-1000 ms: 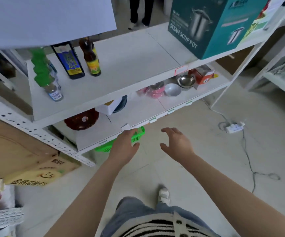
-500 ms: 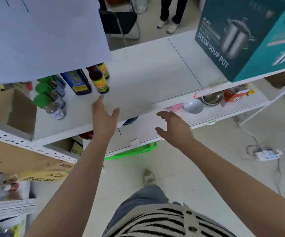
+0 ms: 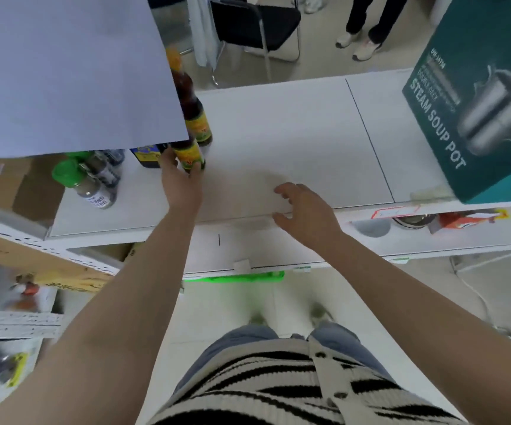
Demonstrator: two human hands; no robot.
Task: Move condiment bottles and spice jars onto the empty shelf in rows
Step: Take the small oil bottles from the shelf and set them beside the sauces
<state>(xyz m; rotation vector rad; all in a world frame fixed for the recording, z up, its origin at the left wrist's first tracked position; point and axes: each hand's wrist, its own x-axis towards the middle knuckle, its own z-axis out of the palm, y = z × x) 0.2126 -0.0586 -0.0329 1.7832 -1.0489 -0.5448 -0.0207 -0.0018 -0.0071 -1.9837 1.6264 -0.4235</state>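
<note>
One box point(image 3: 475, 96), seemingly "STEAM SOUP POT"

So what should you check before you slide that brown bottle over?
1. Left hand grips the near brown bottle: ok, fingers wrap its base.
2. Bottle upright: ok.
3. Second brown bottle close behind, may get bumped: not ok.
4. Bare shelf space to the right: ok.
5. Right hand free, holds nothing: ok.
6. Cap tight: cannot tell, a paper sheet hides it.
</note>
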